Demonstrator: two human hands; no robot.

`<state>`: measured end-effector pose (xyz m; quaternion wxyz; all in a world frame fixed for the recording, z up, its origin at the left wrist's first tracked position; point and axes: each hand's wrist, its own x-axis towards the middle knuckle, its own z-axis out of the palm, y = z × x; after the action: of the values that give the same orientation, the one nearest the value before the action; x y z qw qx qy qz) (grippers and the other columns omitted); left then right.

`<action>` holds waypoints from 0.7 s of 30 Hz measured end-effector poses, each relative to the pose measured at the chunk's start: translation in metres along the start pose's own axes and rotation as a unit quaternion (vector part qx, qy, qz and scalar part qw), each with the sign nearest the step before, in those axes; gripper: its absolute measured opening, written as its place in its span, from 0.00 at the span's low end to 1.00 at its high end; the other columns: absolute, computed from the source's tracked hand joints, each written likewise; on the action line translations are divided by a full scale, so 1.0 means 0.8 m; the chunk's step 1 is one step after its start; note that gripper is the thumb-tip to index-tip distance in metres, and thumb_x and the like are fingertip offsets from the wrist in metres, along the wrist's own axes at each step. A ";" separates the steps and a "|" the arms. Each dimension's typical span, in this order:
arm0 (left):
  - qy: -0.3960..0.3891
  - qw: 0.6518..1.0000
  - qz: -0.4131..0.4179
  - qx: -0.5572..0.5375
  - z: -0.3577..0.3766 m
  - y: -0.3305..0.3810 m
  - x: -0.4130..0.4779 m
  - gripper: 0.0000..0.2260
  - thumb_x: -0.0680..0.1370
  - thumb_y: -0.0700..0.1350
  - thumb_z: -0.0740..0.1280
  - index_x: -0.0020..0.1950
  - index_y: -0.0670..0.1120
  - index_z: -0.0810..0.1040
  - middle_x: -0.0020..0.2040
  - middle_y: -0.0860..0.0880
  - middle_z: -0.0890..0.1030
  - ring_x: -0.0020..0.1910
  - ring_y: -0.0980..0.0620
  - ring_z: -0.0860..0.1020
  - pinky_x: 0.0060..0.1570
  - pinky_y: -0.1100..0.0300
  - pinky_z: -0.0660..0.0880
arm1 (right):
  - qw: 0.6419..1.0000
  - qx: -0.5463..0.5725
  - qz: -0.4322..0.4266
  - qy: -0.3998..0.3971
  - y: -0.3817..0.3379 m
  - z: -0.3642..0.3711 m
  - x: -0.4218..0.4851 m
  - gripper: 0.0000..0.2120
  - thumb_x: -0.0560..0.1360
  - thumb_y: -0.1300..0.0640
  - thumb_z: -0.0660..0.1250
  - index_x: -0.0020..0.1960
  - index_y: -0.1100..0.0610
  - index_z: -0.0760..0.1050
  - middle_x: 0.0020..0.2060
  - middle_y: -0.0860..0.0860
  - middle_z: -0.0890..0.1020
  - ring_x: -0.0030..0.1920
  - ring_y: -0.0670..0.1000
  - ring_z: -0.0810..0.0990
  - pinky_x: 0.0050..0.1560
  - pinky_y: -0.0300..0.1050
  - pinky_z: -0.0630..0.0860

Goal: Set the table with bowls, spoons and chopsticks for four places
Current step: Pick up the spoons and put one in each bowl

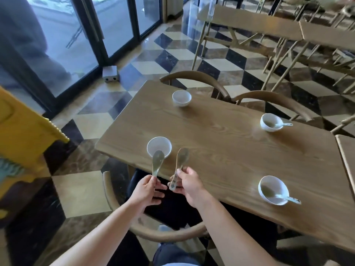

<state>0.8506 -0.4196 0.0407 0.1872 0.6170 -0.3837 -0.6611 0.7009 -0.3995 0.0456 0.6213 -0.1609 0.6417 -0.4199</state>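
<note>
Four bowls (159, 146) on the table (230, 150), two containing a spoon (286, 197), left hand (148, 189) and right hand (189, 184) each pinching a spoon.

text: none legible | labels: none | numbers: none

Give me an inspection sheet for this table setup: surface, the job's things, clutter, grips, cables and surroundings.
Surface: wooden table, bare wood between the bowls.
Job's things: far-right spoon lies in far-right bowl; near-right spoon lies in near-right bowl; far-left bowl and near-left bowl hold none. Chopsticks: nothing seen.
Clutter: nothing seen.
Grips: left hand pinches left spoon by its handle, scoop at the near-left bowl's rim, contact unclear; right hand holds right spoon over the table.
Cables: nothing seen.
Surroundings: wooden chairs, checkered floor, glass doors, grey box on the floor.
</note>
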 end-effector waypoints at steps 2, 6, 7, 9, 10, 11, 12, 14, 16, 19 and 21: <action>0.023 1.000 -0.016 -0.006 -0.012 0.013 0.030 0.14 0.87 0.48 0.53 0.48 0.44 0.73 0.44 0.46 0.86 0.36 0.48 0.80 0.36 0.57 0.77 | 1.000 -0.016 0.012 0.000 -0.018 0.002 0.030 0.06 0.83 0.58 0.58 0.48 0.56 0.69 0.35 0.51 0.76 0.30 0.49 0.80 0.35 0.44 0.76; 0.052 0.997 -0.039 -0.029 -0.030 0.023 0.073 0.15 0.86 0.49 0.54 0.47 0.45 0.75 0.39 0.50 0.87 0.32 0.52 0.82 0.31 0.59 0.78 | 0.997 -0.067 0.039 -0.026 -0.044 0.003 0.087 0.06 0.82 0.60 0.60 0.47 0.57 0.72 0.33 0.51 0.72 0.28 0.48 0.71 0.30 0.41 0.67; 0.057 0.997 -0.046 -0.036 -0.034 0.024 0.081 0.15 0.86 0.50 0.54 0.47 0.45 0.75 0.39 0.50 0.87 0.31 0.52 0.82 0.30 0.59 0.78 | 0.995 -0.084 0.041 -0.038 -0.049 0.004 0.099 0.05 0.82 0.62 0.60 0.48 0.58 0.72 0.33 0.52 0.71 0.28 0.49 0.70 0.29 0.41 0.64; 0.065 0.994 -0.064 -0.052 -0.040 0.024 0.090 0.15 0.86 0.51 0.55 0.47 0.45 0.75 0.38 0.50 0.87 0.30 0.52 0.82 0.29 0.59 0.78 | 0.989 -0.126 0.049 -0.062 -0.058 0.005 0.118 0.05 0.80 0.66 0.59 0.52 0.59 0.73 0.33 0.52 0.72 0.28 0.48 0.70 0.28 0.41 0.62; 0.067 0.993 -0.071 -0.061 -0.042 0.023 0.093 0.15 0.86 0.51 0.56 0.47 0.45 0.75 0.37 0.50 0.86 0.30 0.52 0.82 0.29 0.59 0.77 | 0.985 -0.145 0.052 -0.073 -0.061 0.005 0.126 0.07 0.79 0.67 0.59 0.54 0.60 0.74 0.34 0.52 0.73 0.28 0.48 0.70 0.28 0.41 0.62; 0.068 0.992 -0.076 -0.068 -0.044 0.022 0.097 0.15 0.86 0.52 0.57 0.47 0.45 0.75 0.36 0.50 0.86 0.29 0.52 0.81 0.28 0.60 0.77 | 0.982 -0.161 0.054 -0.079 -0.065 0.005 0.135 0.09 0.79 0.68 0.60 0.57 0.62 0.75 0.34 0.52 0.74 0.28 0.48 0.70 0.27 0.40 0.62; 0.070 0.992 -0.078 -0.073 -0.046 0.022 0.100 0.15 0.86 0.52 0.57 0.46 0.45 0.74 0.35 0.50 0.86 0.29 0.51 0.81 0.28 0.60 0.77 | 0.980 -0.173 0.055 -0.081 -0.067 0.006 0.145 0.11 0.78 0.69 0.60 0.58 0.64 0.75 0.34 0.53 0.75 0.28 0.48 0.70 0.27 0.39 0.63; 0.076 0.991 -0.082 -0.077 -0.051 0.025 0.106 0.15 0.86 0.51 0.56 0.46 0.45 0.74 0.35 0.50 0.86 0.29 0.52 0.81 0.28 0.60 0.77 | 0.979 -0.182 0.058 -0.072 -0.071 0.005 0.163 0.10 0.77 0.69 0.62 0.58 0.65 0.76 0.35 0.54 0.77 0.28 0.48 0.70 0.25 0.38 0.63; 0.082 0.990 -0.084 -0.079 -0.056 0.026 0.110 0.15 0.86 0.50 0.56 0.46 0.44 0.74 0.36 0.49 0.86 0.29 0.51 0.81 0.28 0.60 0.76 | 0.979 -0.183 0.060 -0.062 -0.071 0.005 0.178 0.07 0.78 0.67 0.64 0.54 0.62 0.76 0.35 0.53 0.79 0.28 0.47 0.71 0.25 0.37 0.64; 0.084 0.989 -0.091 -0.085 -0.059 0.028 0.112 0.14 0.86 0.48 0.55 0.46 0.44 0.74 0.38 0.48 0.85 0.30 0.51 0.79 0.30 0.59 0.76 | 0.978 -0.190 0.066 -0.052 -0.068 0.001 0.192 0.02 0.79 0.62 0.67 0.49 0.61 0.77 0.34 0.53 0.80 0.27 0.46 0.70 0.25 0.37 0.65; 0.081 0.988 -0.095 -0.086 -0.060 0.028 0.113 0.14 0.86 0.48 0.55 0.46 0.44 0.74 0.39 0.47 0.84 0.30 0.50 0.79 0.31 0.59 0.75 | 0.979 -0.183 0.073 -0.049 -0.067 -0.002 0.198 0.04 0.79 0.60 0.68 0.48 0.62 0.78 0.34 0.53 0.80 0.26 0.46 0.70 0.26 0.37 0.65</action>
<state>0.8760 -0.5121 -0.0010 0.2059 0.6836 -0.2484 -0.6546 0.6549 -0.5461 -0.0196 0.6408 -0.2451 0.6867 -0.2402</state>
